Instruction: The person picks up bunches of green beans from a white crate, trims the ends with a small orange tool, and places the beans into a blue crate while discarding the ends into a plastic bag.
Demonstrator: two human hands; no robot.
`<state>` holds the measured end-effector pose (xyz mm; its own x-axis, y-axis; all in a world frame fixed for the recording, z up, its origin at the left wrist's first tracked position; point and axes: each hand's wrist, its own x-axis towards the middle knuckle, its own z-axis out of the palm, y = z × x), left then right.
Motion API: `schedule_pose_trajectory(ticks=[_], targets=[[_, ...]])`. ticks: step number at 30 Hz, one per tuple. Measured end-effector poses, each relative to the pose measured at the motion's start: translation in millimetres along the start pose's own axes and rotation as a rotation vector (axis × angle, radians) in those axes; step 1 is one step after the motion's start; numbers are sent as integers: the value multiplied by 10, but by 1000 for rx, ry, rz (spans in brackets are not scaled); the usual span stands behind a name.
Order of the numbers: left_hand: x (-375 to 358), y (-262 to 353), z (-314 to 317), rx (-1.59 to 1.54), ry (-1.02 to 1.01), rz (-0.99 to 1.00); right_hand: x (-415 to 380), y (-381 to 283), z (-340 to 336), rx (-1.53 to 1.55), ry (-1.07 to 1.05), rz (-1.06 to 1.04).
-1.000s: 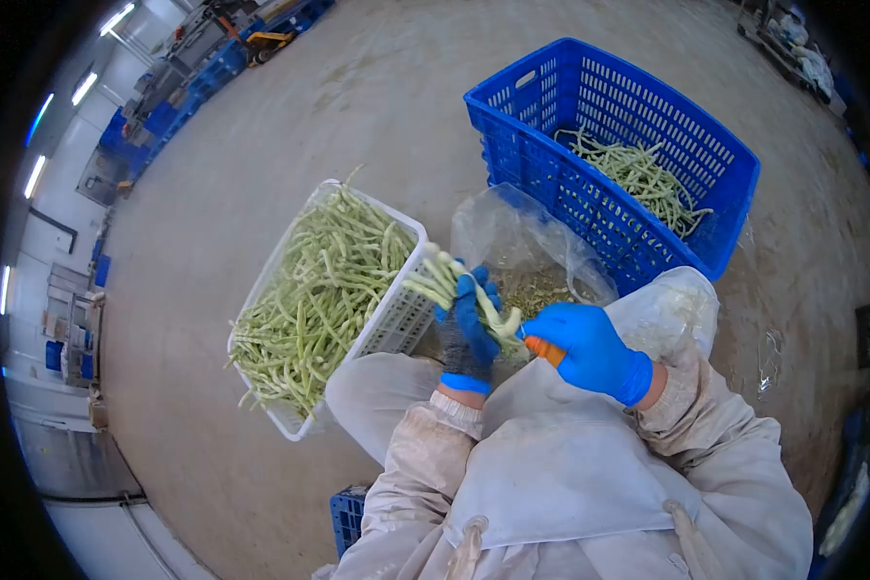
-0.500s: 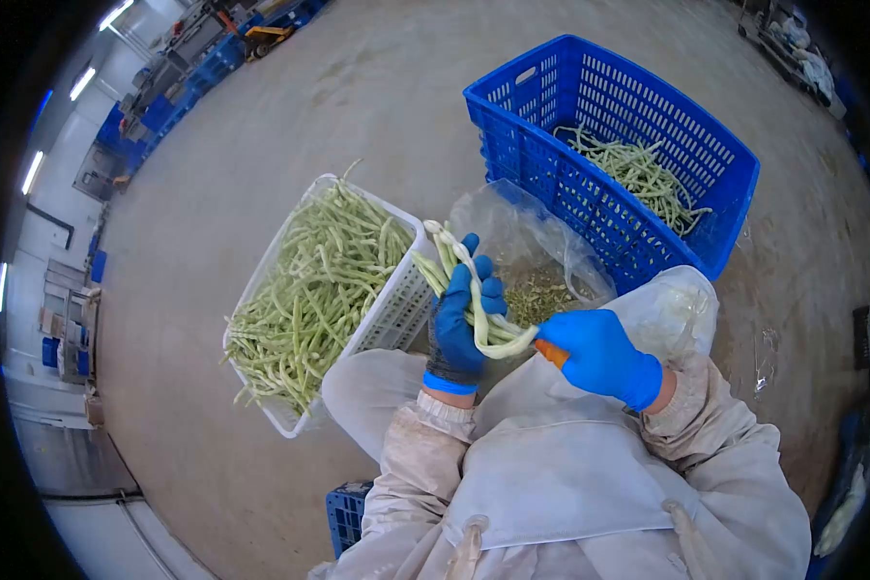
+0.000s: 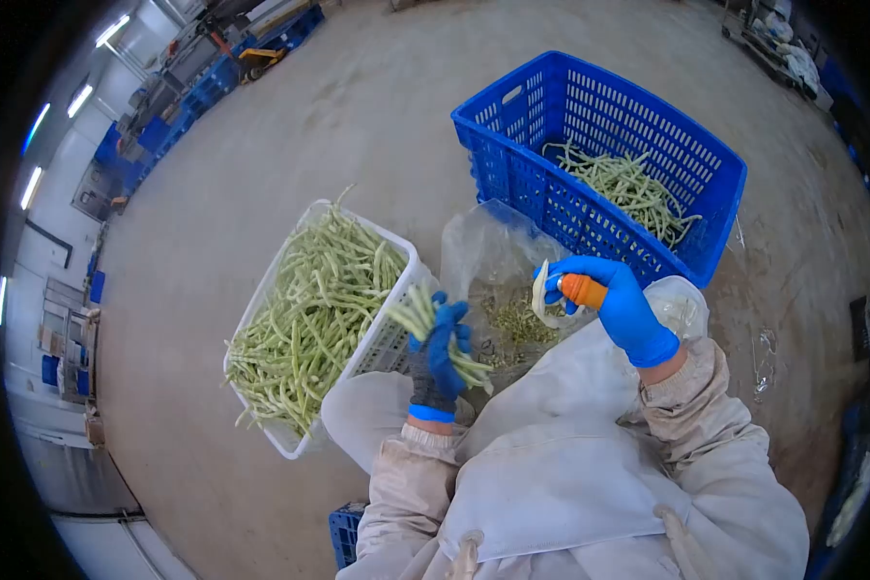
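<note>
My left hand, in a blue glove, is closed around a small bunch of long green beans beside the white crate. My right hand, also gloved in blue, grips a knife by its orange handle; its blade is mostly hidden. A pale, curved bean hangs at the right fingers, above a clear plastic bag with chopped green trimmings on it. To the left, a heap of long beans fills the white crate.
A blue crate stands ahead on the right, with a smaller pile of beans inside. Part of another blue crate shows beside my left side. Carts, pallets and equipment line the far edges of the floor.
My hands have moved apart. The left went down and left with the bunch; the right rose with the knife and the pale bean, which earlier was with the bunch in my left hand.
</note>
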<state>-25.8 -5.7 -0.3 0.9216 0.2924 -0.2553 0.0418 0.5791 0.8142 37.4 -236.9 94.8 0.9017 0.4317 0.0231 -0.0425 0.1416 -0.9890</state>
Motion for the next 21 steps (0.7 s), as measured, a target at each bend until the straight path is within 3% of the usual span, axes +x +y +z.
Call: schedule_pose_trajectory(ticks=[1,3,4,5,6,9,13,17,18,19,21], targets=[[-161,166,167,34,-231,72,2,19,20,2,-3,6],[-347,350,590,83,-297,51,36,64,93,-17,-81,40],[-365,361,693,252,-350,-2,57,108,120,-18,-88,38],[-352,370,747,420,-405,-57,58,169,141,-257,-64,-192],[-280,333,727,400,-404,-101,38,201,150,-496,-36,-423],[-237,274,678,193,-380,-114,-95,220,85,-674,-116,-377],[-207,314,593,-71,-240,-147,-166,266,-47,-649,-105,-448],[122,559,-58,-470,-209,-89,-215,148,-563,-430,281,-342],[124,667,-177,-487,-192,-76,-198,201,-834,-415,403,-425],[101,772,-247,-548,-246,-69,-228,274,-1144,-209,538,-314],[89,914,-374,-612,-250,-12,-242,126,-1520,322,732,-307]])
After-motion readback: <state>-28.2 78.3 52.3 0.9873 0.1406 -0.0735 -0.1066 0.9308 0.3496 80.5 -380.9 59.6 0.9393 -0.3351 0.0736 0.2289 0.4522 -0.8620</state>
